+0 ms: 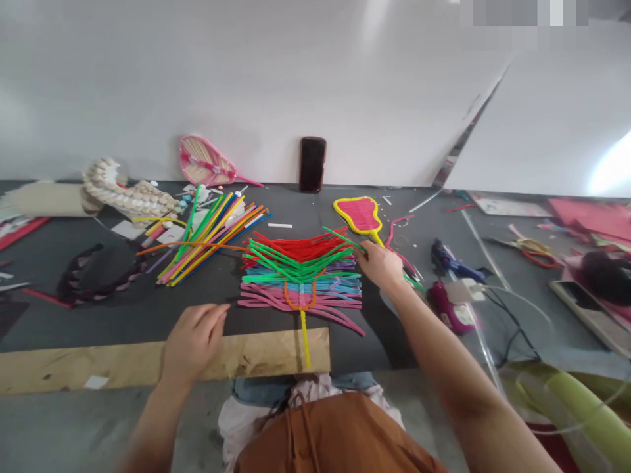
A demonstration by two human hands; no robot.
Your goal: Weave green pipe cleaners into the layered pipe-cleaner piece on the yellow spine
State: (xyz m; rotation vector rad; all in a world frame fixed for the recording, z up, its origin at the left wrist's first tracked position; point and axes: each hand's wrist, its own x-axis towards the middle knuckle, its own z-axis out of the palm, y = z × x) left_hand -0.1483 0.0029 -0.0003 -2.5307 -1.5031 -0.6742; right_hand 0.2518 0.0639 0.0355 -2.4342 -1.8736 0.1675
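Observation:
A fan-shaped piece of woven pipe cleaners [302, 274], in red, green, blue and pink bands on a yellow stem, lies on the dark mat [207, 289] in front of me. My right hand [380, 265] is at its upper right edge, fingers pinched on a green pipe cleaner [341, 238] that runs up and left. My left hand [193, 341] hovers over the brown cardboard strip [266, 353] near the front, fingers loosely curled and holding nothing that I can see.
A loose bundle of coloured pipe cleaners [210, 238] lies at left. A pink and yellow paddle shape [359, 215], a phone [312, 163] against the wall, two glue guns [449, 289] with cables and scissors [530, 249] sit to the right. Craft scraps crowd the far left.

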